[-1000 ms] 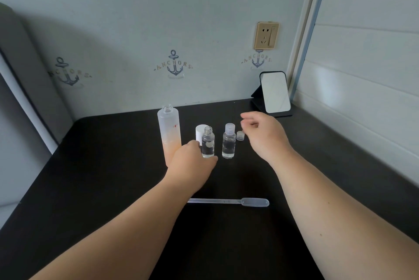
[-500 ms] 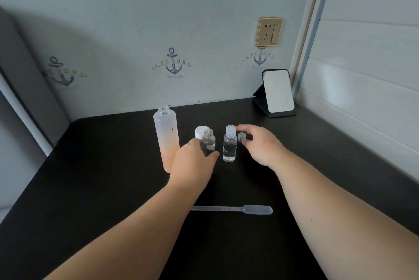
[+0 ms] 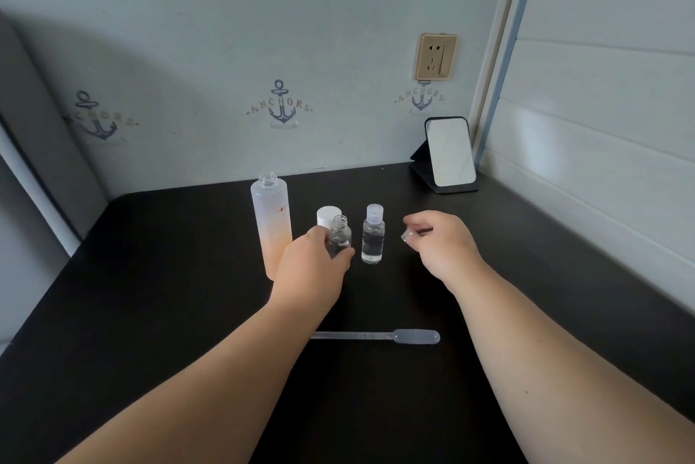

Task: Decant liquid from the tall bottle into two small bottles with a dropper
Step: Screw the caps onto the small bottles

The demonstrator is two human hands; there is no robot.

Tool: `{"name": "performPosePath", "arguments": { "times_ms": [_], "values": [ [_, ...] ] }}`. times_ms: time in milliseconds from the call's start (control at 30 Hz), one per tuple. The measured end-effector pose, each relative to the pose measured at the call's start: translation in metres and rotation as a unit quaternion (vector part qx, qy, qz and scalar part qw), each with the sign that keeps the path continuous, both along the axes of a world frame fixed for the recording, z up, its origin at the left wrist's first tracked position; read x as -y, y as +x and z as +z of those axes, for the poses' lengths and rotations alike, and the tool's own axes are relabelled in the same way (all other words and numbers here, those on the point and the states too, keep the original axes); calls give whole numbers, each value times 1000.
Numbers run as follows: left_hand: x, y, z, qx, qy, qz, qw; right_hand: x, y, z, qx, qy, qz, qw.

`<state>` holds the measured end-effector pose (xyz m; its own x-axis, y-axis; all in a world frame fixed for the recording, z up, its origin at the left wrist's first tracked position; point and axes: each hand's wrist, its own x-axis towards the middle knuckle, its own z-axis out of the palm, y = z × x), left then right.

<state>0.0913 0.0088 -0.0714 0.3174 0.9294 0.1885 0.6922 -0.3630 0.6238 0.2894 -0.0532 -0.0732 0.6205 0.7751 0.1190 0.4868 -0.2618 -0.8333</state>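
Fingers of the left hand hold the open small bottle mid-counter; the right hand pinches a small cap. Tall bottle, capped small bottle and dropper sit nearby. Wall stickers read "ANCHORS".

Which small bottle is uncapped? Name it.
The left small bottle, gripped by the left hand: its threaded neck is bare. The right small bottle wears a cap. The right hand pinches a small cap.
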Motion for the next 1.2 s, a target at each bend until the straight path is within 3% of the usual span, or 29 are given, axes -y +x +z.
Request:
{"name": "performPosePath", "arguments": {
  "times_ms": [167,333,533,867,1200],
  "values": [
    [18,-19,7,24,-4,-23,999,24,-11,4,-135,77,-17,988],
    [33,-35,8,32,0,-39,999,41,-36,20,-157,116,30,980],
    [42,-44,5,37,21,-70,997,37,-70,26,-113,120,127,978],
    [35,-39,0,17,77,-117,990,35,-74,3,-77,179,149,969],
    [29,-36,-7,4,133,-157,978,34,-70,2,113,202,141,962]
  ]
}}
